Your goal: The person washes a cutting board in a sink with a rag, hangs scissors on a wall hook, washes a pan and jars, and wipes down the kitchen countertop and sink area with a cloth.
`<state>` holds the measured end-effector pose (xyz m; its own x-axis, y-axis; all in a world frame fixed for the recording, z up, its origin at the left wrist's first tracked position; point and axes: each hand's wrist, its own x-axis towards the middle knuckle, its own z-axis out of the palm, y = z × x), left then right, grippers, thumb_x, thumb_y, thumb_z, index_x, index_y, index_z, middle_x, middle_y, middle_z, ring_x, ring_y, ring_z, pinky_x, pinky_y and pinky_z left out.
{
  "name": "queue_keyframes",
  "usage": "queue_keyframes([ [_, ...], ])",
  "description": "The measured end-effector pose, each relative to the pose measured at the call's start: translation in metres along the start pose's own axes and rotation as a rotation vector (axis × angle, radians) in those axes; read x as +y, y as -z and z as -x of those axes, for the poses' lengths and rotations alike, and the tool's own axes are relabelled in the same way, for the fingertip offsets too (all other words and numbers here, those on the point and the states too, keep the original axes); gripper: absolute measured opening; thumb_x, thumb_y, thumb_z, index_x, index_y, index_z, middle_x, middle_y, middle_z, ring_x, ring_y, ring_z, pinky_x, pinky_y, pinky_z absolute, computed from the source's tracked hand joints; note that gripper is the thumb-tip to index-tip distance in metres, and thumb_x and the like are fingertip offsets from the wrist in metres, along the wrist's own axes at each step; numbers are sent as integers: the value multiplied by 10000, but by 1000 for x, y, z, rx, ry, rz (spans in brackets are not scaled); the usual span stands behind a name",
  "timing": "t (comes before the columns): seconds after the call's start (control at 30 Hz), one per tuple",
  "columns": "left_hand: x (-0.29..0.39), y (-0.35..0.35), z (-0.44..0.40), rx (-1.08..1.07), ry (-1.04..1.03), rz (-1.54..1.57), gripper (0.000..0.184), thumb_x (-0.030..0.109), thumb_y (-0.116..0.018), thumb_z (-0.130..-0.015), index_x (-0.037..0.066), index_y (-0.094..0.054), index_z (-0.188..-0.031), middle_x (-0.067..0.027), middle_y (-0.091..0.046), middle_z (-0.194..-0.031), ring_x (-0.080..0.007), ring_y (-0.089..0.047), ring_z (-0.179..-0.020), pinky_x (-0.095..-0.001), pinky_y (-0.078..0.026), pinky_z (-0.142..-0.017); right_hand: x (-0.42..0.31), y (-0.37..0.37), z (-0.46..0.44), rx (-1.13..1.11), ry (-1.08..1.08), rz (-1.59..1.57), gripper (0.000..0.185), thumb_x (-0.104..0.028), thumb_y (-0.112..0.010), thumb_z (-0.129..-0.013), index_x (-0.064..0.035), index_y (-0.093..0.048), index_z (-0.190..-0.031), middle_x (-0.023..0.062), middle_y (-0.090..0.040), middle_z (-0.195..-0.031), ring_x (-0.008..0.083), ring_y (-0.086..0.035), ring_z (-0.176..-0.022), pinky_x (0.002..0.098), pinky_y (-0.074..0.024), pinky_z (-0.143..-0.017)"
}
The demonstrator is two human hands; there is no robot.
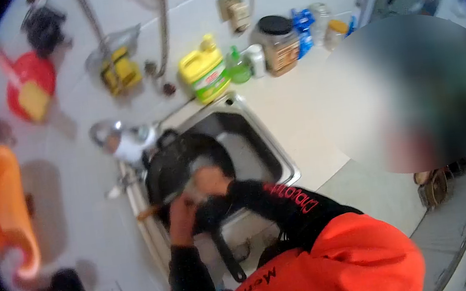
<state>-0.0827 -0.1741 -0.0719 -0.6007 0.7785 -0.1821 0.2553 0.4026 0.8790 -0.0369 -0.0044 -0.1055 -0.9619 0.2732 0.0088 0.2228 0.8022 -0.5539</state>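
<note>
A black wok (179,158) rests in the stainless steel sink (271,149), its long handle (228,254) pointing toward my body. Over the wok, my left hand (182,214) is closed round a thin utensil with a brown wooden-looking handle (149,213); its far end is blurred. My right hand (212,181) is right beside it, fingers curled at the utensil's far end. Something pale and greyish shows at those fingers, too smeared to name. Left of the wok is a tap with a white body (128,146).
Behind the sink stand a yellow detergent jug (204,70), a green pump bottle (238,66), a white bottle (257,60) and a black-lidded jar (280,46). On the left wall hang a red scoop (41,73) and an orange basin (1,203). A blurred patch covers the right.
</note>
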Motion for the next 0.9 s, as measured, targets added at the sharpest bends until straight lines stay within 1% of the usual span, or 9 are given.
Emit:
queue_keyframes([
  [0.03, -4, -2, 3, 14, 90, 583, 449, 306, -595, -861, 41, -513, -1214, -120, -577, -1148, -285, -559, -1043, -419, -483, -776, 7, 6, 2, 21, -46, 69, 239, -259, -571, -752, -41, -659, -793, 157, -656, -747, 285, -658, -685, 389, -522, -583],
  [0.13, 55, -2, 28, 354, 559, 721, 510, 339, -594, -866, 72, -466, -1282, -137, -518, -1239, -265, -481, -1146, -413, -468, -789, -4, 48, 19, -121, -86, 113, 535, -109, -561, -783, -17, -336, -1260, 250, -499, -1112, 432, -552, -964, 453, -488, -742],
  [0.37, 5, -18, 6, 220, 338, 192, 488, 177, -615, -827, 57, -476, -1279, -118, -590, -1089, -183, -546, -995, -293, -440, -823, 15, 13, 3, -279, 86, 186, 216, -117, -585, -753, -64, -598, -962, 164, -628, -916, 358, -618, -867, 412, -493, -764],
  [0.5, -21, -45, -21, 379, -30, -387, 436, 106, -658, -757, 41, -548, -1174, -105, -621, -960, -164, -589, -859, -295, -470, -747, -17, 50, 5, -195, -11, -597, 159, -89, -574, -728, -57, -618, -878, 162, -635, -827, 351, -610, -804, 411, -484, -694],
  [0.57, 1, -40, -25, 336, 243, 443, 396, 87, -685, -710, 19, -573, -1084, -149, -613, -967, -224, -594, -864, -341, -469, -754, -14, 67, 10, -56, -107, -1087, 158, -134, -593, -736, -50, -622, -867, 158, -632, -839, 320, -596, -830, 391, -480, -707],
  [0.63, 19, -36, -23, 400, 206, 433, 331, 67, -683, -703, 10, -570, -1008, -173, -597, -950, -285, -568, -920, -372, -468, -801, 24, 52, 4, 152, 16, -258, 198, -196, -599, -757, -75, -626, -913, 158, -616, -905, 327, -575, -909, 404, -481, -721],
  [0.7, 34, -41, -22, 739, -131, -467, 401, 69, -709, -638, 29, -580, -1015, -213, -580, -934, -348, -532, -953, -399, -465, -795, 21, 59, 25, 99, 76, 16, 258, -251, -571, -820, -58, -600, -990, 135, -594, -1000, 310, -565, -945, 432, -497, -718],
  [0.77, 62, -47, -15, 634, -183, -358, 393, 70, -712, -632, 59, -596, -1008, -187, -584, -953, -355, -518, -960, -401, -469, -778, 0, 78, 39, -598, -630, -1450, 307, -283, -545, -862, -62, -557, -1074, 109, -570, -1060, 300, -563, -959, 431, -520, -726],
  [0.9, 88, -48, 2, 455, -86, 190, 478, 20, -579, -751, 55, -478, -1217, -111, -613, -1011, -197, -596, -918, -300, -489, -799, 21, 52, 30, -531, -379, -1763, 241, -217, -478, -929, -67, -534, -1109, 121, -566, -1065, 255, -585, -954, 399, -508, -824],
])
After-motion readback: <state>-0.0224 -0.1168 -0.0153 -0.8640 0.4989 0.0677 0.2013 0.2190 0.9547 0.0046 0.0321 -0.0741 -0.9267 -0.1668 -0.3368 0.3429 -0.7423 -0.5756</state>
